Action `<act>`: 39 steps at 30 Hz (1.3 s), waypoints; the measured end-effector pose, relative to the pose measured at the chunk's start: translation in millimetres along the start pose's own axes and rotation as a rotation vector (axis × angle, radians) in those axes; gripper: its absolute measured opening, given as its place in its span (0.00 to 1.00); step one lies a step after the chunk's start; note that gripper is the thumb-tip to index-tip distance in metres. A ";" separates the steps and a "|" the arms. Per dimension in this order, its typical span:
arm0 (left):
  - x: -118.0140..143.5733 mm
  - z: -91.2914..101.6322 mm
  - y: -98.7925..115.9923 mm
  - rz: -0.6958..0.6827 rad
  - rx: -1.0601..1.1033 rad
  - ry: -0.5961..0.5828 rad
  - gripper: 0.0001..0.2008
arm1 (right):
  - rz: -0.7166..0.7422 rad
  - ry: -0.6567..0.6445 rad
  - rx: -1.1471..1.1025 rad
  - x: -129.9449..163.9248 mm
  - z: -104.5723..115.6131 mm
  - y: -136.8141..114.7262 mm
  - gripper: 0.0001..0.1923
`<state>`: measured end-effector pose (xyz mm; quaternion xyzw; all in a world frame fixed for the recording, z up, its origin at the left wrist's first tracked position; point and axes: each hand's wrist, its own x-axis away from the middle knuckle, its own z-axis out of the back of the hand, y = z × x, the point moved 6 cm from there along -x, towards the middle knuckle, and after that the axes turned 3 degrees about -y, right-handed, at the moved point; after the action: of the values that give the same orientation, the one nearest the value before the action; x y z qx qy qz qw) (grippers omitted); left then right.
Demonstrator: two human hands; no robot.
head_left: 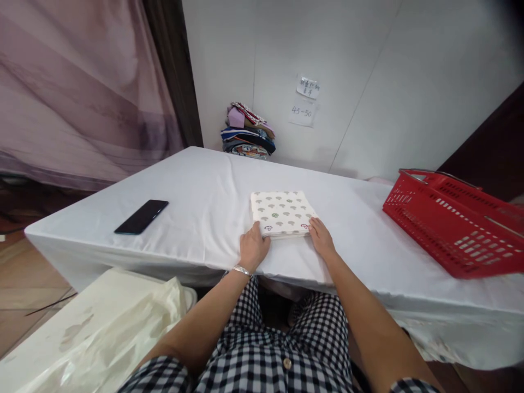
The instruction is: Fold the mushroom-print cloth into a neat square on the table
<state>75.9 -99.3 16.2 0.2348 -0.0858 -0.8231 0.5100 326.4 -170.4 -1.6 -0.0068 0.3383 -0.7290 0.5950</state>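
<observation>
A folded white cloth (282,212) with a small printed pattern in grey, green and red lies flat on the white-covered table (196,196). My left hand (254,248) is closed on its near left corner, the thumb along the front edge. At the near right corner my right hand (322,237) grips the cloth, fingers on top near the edge. The undersides of both grips are hidden.
A black phone (142,216) lies on the table at left, and a red plastic basket (454,224) stands at right. Folded fabrics (248,134) are stacked at the back by the wall. A white surface with a plastic bag (135,327) is at lower left.
</observation>
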 end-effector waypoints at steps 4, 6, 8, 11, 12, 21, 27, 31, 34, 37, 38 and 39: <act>2.6 2.0 1.7 -0.038 -0.034 0.000 0.24 | 0.005 0.006 -0.001 -0.2 -0.4 -0.3 0.23; 3.1 2.4 1.9 -0.054 -0.043 -0.007 0.24 | 0.012 0.014 -0.001 -0.1 -0.2 -0.9 0.23; 3.2 2.3 1.5 -0.062 -0.047 -0.024 0.23 | 0.024 0.025 0.002 -0.1 0.7 -2.1 0.22; 3.1 1.6 0.4 -0.059 -0.066 -0.076 0.22 | 0.057 0.038 0.024 -0.2 2.5 -5.5 0.21; 3.4 1.6 0.1 -0.056 -0.076 -0.098 0.22 | 0.069 0.039 0.038 -0.2 2.9 -6.8 0.20; 5.3 24.5 1.3 -0.063 -0.036 -0.121 0.21 | 0.020 -0.005 0.144 1.4 1.8 -11.3 0.21; -24.7 17.6 15.5 -0.319 0.010 -0.016 0.22 | -0.019 -0.030 0.164 3.5 1.7 -14.1 0.21; -33.7 -9.9 14.0 -0.376 0.002 -0.182 0.24 | -0.053 -0.053 0.163 3.8 3.9 -15.8 0.20; -32.5 -15.3 10.6 -0.352 0.000 -0.187 0.24 | -0.073 -0.089 0.183 -5.9 6.0 -25.2 0.19; -30.2 -14.6 10.5 -0.339 -0.003 -0.168 0.24 | -0.028 -0.152 0.210 -28.2 0.4 -47.7 0.20; -29.7 -14.2 10.9 -0.340 -0.006 -0.161 0.24 | -0.006 -0.181 0.215 -37.5 -4.5 -56.9 0.19; -29.5 -13.8 11.4 -0.341 -0.010 -0.153 0.24 | 0.022 -0.213 0.220 -47.0 -10.9 -66.3 0.19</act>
<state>102.5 -77.3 17.3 0.1800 -0.0794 -0.9136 0.3560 278.4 -119.9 41.7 -0.0151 0.1913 -0.7505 0.6324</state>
